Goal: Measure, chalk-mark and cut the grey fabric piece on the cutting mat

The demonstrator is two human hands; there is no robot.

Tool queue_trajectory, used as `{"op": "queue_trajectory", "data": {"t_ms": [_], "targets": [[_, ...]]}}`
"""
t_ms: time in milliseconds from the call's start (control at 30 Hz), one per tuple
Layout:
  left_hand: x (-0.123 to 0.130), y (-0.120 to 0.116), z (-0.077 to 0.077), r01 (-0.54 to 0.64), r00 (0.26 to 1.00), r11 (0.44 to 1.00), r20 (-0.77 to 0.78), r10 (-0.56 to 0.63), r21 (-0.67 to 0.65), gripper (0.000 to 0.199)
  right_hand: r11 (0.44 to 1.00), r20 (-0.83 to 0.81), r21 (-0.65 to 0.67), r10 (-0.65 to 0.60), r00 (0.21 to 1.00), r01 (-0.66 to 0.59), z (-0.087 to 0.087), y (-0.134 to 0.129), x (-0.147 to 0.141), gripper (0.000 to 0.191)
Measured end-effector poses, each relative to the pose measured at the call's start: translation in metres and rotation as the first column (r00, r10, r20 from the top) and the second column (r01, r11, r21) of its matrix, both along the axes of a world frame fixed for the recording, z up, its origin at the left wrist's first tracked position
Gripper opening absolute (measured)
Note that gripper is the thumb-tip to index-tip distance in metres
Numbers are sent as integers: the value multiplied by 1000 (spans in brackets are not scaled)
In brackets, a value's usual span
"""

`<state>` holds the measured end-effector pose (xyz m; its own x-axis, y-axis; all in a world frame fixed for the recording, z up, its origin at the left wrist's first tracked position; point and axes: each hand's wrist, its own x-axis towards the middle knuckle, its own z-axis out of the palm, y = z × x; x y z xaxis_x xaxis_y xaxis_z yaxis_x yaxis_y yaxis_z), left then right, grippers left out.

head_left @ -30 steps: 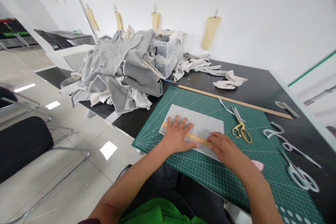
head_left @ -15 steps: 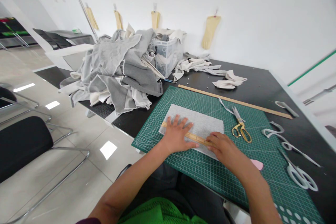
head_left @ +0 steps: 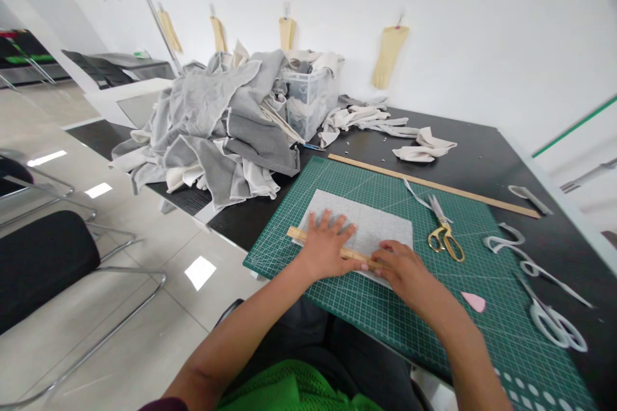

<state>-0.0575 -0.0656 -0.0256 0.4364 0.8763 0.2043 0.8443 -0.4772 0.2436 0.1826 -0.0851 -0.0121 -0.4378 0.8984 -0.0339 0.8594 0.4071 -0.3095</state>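
A piece of light grey fabric [head_left: 373, 219] lies flat on the green cutting mat [head_left: 284, 221]. Across its near part runs a short wooden ruler [head_left: 295, 233], whose left end sticks out past the fabric's edge. My left hand [head_left: 324, 249] is spread flat, pressing on fabric and ruler. At the ruler's right end, my right hand [head_left: 405, 268] has its fingers curled around it; that end is hidden under them. Gold-handled scissors [head_left: 444, 234] lie right of the fabric, and a pink piece of tailor's chalk [head_left: 473, 301] sits beyond my right forearm.
A long wooden ruler [head_left: 434, 185] lies along the mat's far edge. White-handled scissors [head_left: 554, 321] and fabric strips [head_left: 511, 247] are at the right. A heap of grey cloth [head_left: 207, 122] and a clear plastic bin [head_left: 308, 99] stand at the back left.
My right hand has slid the short ruler slightly left, so its end now extends beyond the fabric. The left hand stays spread in place. More of the pink chalk shows.
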Motion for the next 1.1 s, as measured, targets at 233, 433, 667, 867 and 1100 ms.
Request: {"op": "queue_trajectory", "data": {"t_ms": [233, 433, 667, 867, 1100], "targets": [[2, 1, 0, -24, 1000, 1000, 7, 24, 3, 73, 1000, -28, 1, -4, 1000, 4, 0, 0, -1, 26], [2, 1, 1, -24, 999, 1000, 34, 24, 15, 71, 1000, -32, -8, 18, 999, -19, 7, -6, -6, 33], [0, 0, 2, -11, 999, 1000, 31, 10, 3, 72, 999, -34, -7, 36, 999, -37, 10, -8, -7, 32], [0, 1, 0, -9, 1000, 1000, 18, 9, 7, 72, 999, -16, -34, 28, 999, -28, 12, -8, -10, 34], [0, 0, 2, -15, 1000, 1000, 9, 15, 10, 70, 998, 9, -67, 8, 1000, -7, 10, -6, -12, 35]]}}
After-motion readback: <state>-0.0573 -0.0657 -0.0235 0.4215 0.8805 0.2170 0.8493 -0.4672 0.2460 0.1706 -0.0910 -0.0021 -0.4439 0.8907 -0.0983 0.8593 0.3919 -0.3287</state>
